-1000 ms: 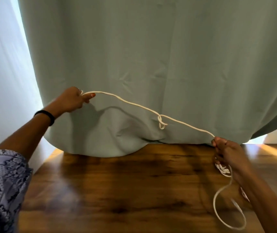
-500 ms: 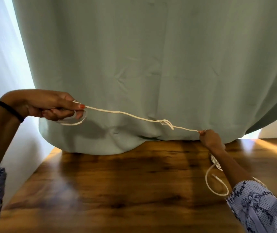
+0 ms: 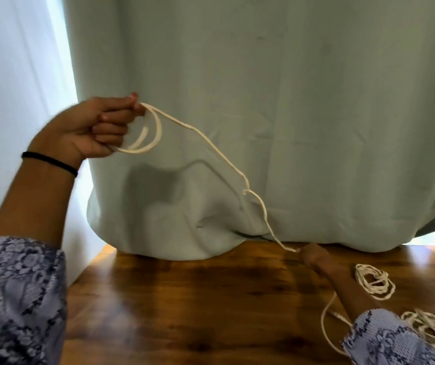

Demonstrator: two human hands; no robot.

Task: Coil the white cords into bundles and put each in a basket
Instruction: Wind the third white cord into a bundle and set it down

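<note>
Above the left rear part of the wooden table [image 3: 211, 299], the left hand [image 3: 89, 127] is raised with fingers curled round 2 loops of the white cord [image 3: 219, 151]. From there the cord slopes down and right, past a small knot [image 3: 245, 191], to the right hand [image 3: 312, 256], low at the rear edge by the green curtain [image 3: 263, 88], which seems to pinch it. Slack trails toward the front right corner, so the next loop likely feeds leftward and upward. 2 coiled bundles [image 3: 373, 284] lie at the right edge.

green curtain [image 3: 263, 101] (creased) | wooden table [image 3: 198, 312] | white wall [image 3: 13, 101]
</note>
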